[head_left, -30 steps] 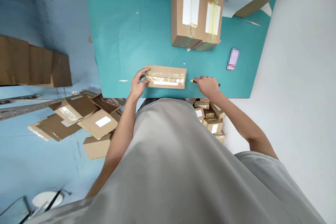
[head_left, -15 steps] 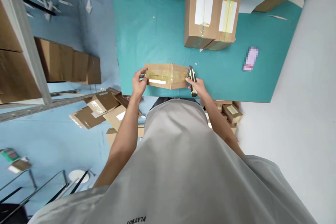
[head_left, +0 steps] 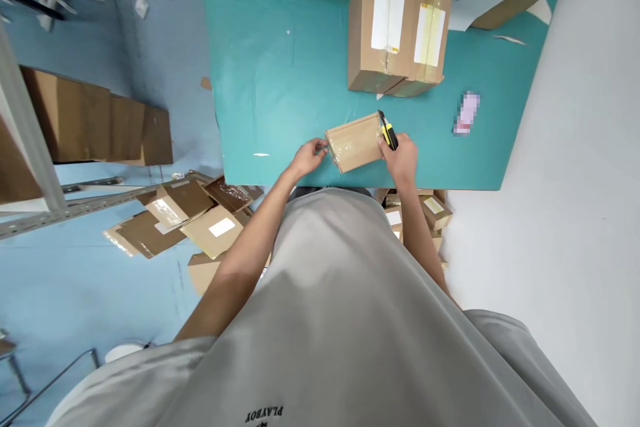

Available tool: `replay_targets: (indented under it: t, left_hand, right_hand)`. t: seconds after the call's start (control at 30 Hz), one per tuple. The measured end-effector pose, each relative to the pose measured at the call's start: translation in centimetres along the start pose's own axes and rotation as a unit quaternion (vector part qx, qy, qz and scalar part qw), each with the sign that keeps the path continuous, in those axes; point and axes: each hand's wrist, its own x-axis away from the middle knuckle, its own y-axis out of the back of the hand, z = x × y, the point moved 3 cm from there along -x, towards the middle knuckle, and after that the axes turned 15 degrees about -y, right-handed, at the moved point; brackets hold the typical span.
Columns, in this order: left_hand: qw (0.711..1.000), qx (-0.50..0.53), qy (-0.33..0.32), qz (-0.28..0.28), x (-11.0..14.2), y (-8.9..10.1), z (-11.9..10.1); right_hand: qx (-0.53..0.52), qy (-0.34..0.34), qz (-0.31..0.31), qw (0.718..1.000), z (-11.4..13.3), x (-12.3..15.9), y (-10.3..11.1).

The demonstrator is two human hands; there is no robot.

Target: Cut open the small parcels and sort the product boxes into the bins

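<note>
A small taped cardboard box (head_left: pixel 355 143) lies slightly turned near the front edge of the teal table, a plain face with clear tape up. My left hand (head_left: pixel 309 158) is at its left end, fingers bent together against the taped edge. A yellow and black utility knife (head_left: pixel 389 132) is gripped in my right hand (head_left: pixel 403 160), pointing away from me across the box's right end. That hand's thumb side also touches the box. Whether the blade is out is too small to tell.
Two taller taped boxes with labels (head_left: pixel 387 17) stand at the back of the teal table (head_left: pixel 270 67). A blurred pink item (head_left: pixel 467 112) lies right, a white scrap (head_left: pixel 261 155) left. Opened cartons (head_left: pixel 210 227) litter the floor at left; a shelf post (head_left: pixel 30 127) stands beyond.
The small box has moved right and been turned, so its white label no longer shows. Both hands shifted right with it. A white scrap on the table has come into sight.
</note>
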Motion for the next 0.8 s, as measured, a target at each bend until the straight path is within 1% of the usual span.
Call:
replay_targets:
  t: [0.07,0.13,0.23,0.3,0.37,0.43,0.5,0.57,0.67,0.8]
  left_hand:
    - [0.999,-0.002,-0.038,-0.035,0.3,1.6,-2.1]
    - [0.996,-0.005,-0.074,-0.053,0.6,2.7,-4.6]
    - [0.993,-0.022,-0.104,-0.05,0.2,3.1,-7.8]
    - [0.992,-0.038,-0.115,-0.046,-0.5,3.0,-9.0]
    - [0.991,-0.048,-0.118,-0.047,-1.2,3.1,-9.4]
    - [0.992,-0.043,-0.114,-0.042,-1.9,3.4,-9.1]
    - [0.993,-0.03,-0.11,-0.028,-2.2,3.9,-8.7]
    - [0.994,-0.019,-0.109,-0.012,-2.4,4.2,-8.4]
    - [0.994,-0.014,-0.11,0.001,-2.6,4.5,-8.2]
    - [0.994,-0.009,-0.111,0.003,-2.6,4.2,-8.1]
  right_hand:
    - [0.019,0.0,-0.01,1.0,0.2,0.0,-0.4]
    - [0.024,-0.004,-0.022,0.999,0.2,0.1,-0.6]
    - [0.015,0.0,-0.047,0.999,0.3,1.0,-0.1]
    - [0.001,0.01,-0.059,0.998,0.6,2.3,0.4]
    - [-0.008,0.011,-0.037,0.999,1.0,4.3,0.6]
    - [0.001,0.006,0.031,1.0,1.5,6.6,0.3]
    - [0.035,0.015,0.106,0.994,2.3,8.8,-0.4]
    - [0.086,0.039,0.148,0.984,3.4,10.5,-1.1]
    - [0.158,0.063,0.155,0.973,5.0,11.6,-2.0]
    - [0.201,0.065,0.15,0.966,6.3,11.6,-2.6]
